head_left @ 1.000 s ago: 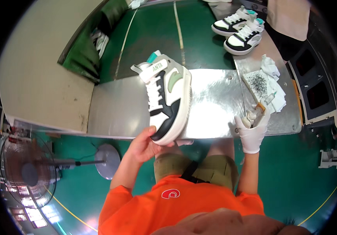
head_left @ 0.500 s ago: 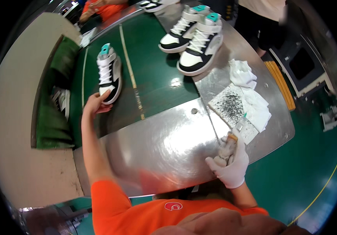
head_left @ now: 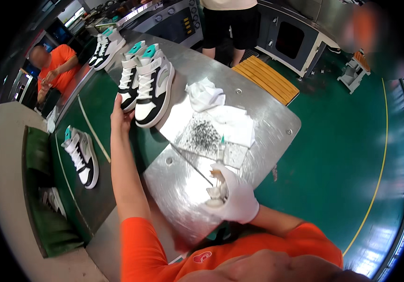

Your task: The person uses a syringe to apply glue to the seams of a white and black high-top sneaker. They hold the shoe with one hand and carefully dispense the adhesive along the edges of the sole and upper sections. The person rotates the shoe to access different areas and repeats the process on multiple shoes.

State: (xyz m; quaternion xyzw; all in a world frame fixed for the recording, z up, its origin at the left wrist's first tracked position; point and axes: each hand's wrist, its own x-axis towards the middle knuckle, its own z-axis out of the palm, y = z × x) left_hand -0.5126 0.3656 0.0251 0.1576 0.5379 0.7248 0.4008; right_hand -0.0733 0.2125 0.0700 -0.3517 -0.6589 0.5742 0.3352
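Head view: the bare left hand (head_left: 123, 113) reaches along the belt (head_left: 107, 185) to the left shoe (head_left: 126, 87) of a pair, its fingers grasping the toe. The toe is the end nearest the person, so holding it there probably spares a longer stretch. That shoe stands at the seam between belt and metal counter (head_left: 272, 124); whether its sole is lifted, I cannot tell. Its mate, the right shoe (head_left: 152, 94), stands upright just beside it, sole down, which likely keeps the uppers clean.

The gloved right hand (head_left: 235, 195) has its fingers curled round a slim tool (head_left: 221, 151) with a clear barrel and green tip — the tip points away from the body, over a black-speckled pad (head_left: 202, 134), perhaps so that marks fall there. White cloths (head_left: 232, 124) lie beside the pad, near the glove. Keeping the glove for the tool and the bare hand for shoes would help keep stains off them.

Left of the forearm, 1 lone shoe (head_left: 82, 160) stands on the belt, well apart from the pair. Another 2 shoes (head_left: 107, 49) sit farther up, towards a co-worker (head_left: 61, 68) in orange.
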